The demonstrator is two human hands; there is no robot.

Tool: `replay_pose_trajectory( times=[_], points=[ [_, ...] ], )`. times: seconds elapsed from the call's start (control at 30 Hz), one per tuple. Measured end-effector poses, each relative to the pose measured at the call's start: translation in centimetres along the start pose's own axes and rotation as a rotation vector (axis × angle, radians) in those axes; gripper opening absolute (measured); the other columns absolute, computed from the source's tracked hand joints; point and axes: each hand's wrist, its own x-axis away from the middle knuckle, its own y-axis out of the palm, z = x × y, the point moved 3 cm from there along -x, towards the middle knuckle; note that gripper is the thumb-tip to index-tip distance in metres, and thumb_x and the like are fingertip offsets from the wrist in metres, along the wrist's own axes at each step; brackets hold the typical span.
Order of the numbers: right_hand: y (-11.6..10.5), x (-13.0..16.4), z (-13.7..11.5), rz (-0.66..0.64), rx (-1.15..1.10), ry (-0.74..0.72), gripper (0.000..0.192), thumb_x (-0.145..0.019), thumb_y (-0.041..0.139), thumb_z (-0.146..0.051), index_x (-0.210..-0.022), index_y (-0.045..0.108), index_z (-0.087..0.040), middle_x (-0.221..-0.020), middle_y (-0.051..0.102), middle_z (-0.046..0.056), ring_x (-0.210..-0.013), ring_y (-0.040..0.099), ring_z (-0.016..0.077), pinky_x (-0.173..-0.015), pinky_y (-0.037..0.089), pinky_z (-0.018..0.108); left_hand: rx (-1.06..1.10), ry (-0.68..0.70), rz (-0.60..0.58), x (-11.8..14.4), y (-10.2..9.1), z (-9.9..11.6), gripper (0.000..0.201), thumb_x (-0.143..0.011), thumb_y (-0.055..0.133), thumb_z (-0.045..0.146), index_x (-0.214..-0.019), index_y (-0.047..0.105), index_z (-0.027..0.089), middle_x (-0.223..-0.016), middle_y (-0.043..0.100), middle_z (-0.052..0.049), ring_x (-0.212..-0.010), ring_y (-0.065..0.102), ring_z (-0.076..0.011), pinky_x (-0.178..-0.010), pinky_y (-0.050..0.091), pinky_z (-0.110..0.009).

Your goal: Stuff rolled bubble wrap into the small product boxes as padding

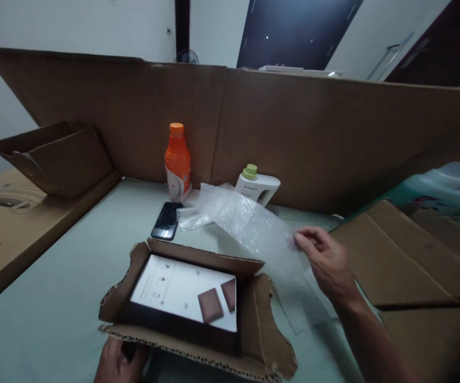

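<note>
My right hand (pixel 328 260) pinches the edge of a sheet of clear bubble wrap (pixel 249 221) between thumb and fingers, to the right of the small cardboard box. The sheet stretches up and left from the hand, passing in front of the white bottle. On the table, the cardboard box (pixel 264 319) stands with its flaps up and spread. Inside it lies a white carton (pixel 178 282) printed with brown squares and small drawings. My left hand (pixel 120 361) is closed at the box's near left edge, its fingertips partly hidden beneath the flap.
Behind the box lie a black phone (pixel 166 221), an orange bottle (pixel 178 165) and a white bottle with a green cap (pixel 257 183). A tall cardboard panel (pixel 294 127) borders the back. Cardboard pieces (pixel 409 255) lie at right, a large carton (pixel 18 223) at left.
</note>
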Motion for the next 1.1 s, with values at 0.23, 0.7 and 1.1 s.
replay_pose_trajectory(
  times=[0.23, 0.7, 1.1],
  points=[
    [-4.4, 13.9, 4.6, -0.097, 0.45, -0.03, 0.035, -0.085, 0.062, -0.045, -0.111, 0.07, -0.023, -0.121, 0.073, 0.013, -0.113, 0.067, 0.0335, -0.094, 0.053, 0.052, -0.082, 0.029, -0.108, -0.6, -1.7, 1.5, 0.05, -0.076, 0.056, 0.071, -0.085, 0.063, 0.022, -0.056, 0.056, 0.002, -0.048, 0.052, -0.0197, -0.047, 0.046, -0.031],
    [7.4, 9.4, -0.3, -0.388, -0.169, -0.053, 0.059, -0.079, 0.047, -0.009, -0.136, 0.059, -0.02, -0.12, 0.074, 0.009, -0.108, 0.071, 0.0222, -0.088, 0.059, 0.035, 0.163, 0.177, -0.331, -8.9, 3.6, 10.5, 0.047, -0.063, 0.066, 0.048, -0.097, 0.058, 0.016, -0.092, 0.071, -0.01, -0.088, 0.069, -0.0285, -0.078, 0.058, -0.039],
    [0.4, 11.9, 6.0, -0.247, 0.488, -0.156, 0.028, -0.085, 0.06, -0.026, -0.109, 0.072, -0.021, -0.114, 0.073, 0.016, -0.112, 0.063, 0.0366, -0.093, 0.047, 0.056, 0.136, 0.298, -0.272, -5.5, 5.9, 7.6, 0.062, -0.085, 0.061, 0.033, -0.144, 0.045, 0.022, -0.145, 0.054, -0.02, -0.134, 0.054, -0.0326, -0.111, 0.042, -0.056]
  ],
)
